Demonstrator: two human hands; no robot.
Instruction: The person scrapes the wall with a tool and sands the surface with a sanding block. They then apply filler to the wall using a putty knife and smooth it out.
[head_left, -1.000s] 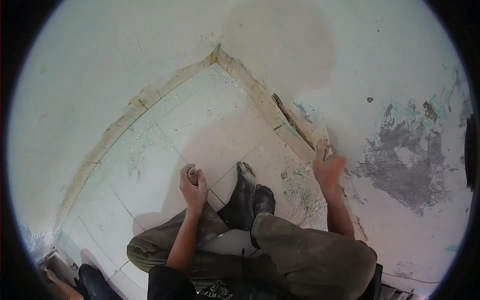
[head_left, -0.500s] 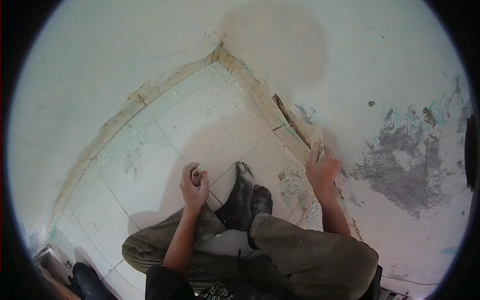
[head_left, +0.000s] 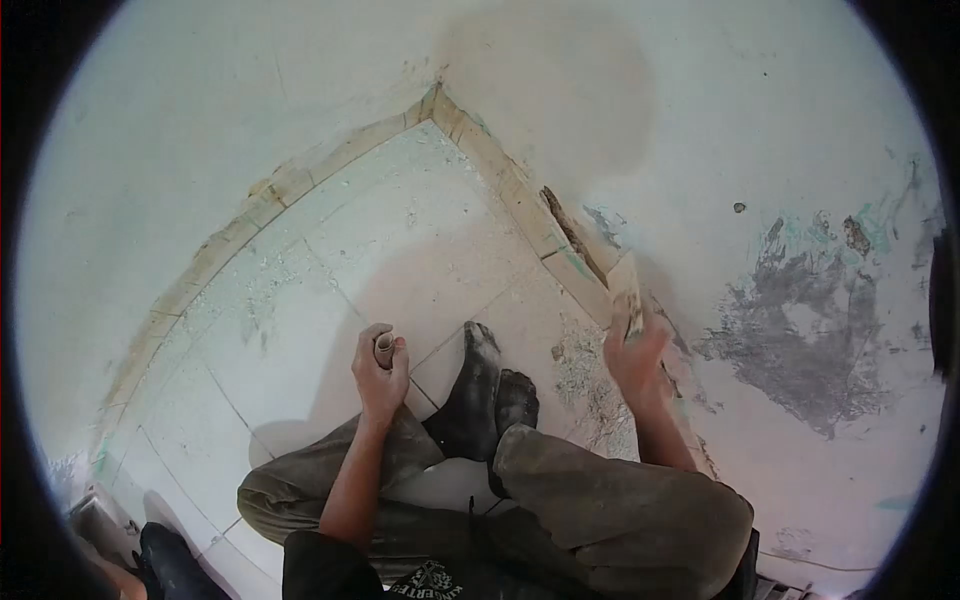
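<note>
My left hand is closed round a small beige roll, its hollow end facing up, above my bent knee. At the right-hand wall, my right hand, slightly blurred, grips a pale flat piece that looks like folded sandpaper. The piece's upper end lies against the top of the beige skirting, just below a dark gap along its upper edge. How far the fingers wrap behind the piece is hidden.
Dusty pale floor tiles carry crumbs of debris, thickest beside the right skirting. My dark-socked feet rest between both hands. A grey rough patch marks the right wall. Another person's dark-covered foot shows at lower left.
My right hand has shifted slightly down and back along the skirting with the pale piece. My left hand still holds the roll; the whole view has drifted a little.
</note>
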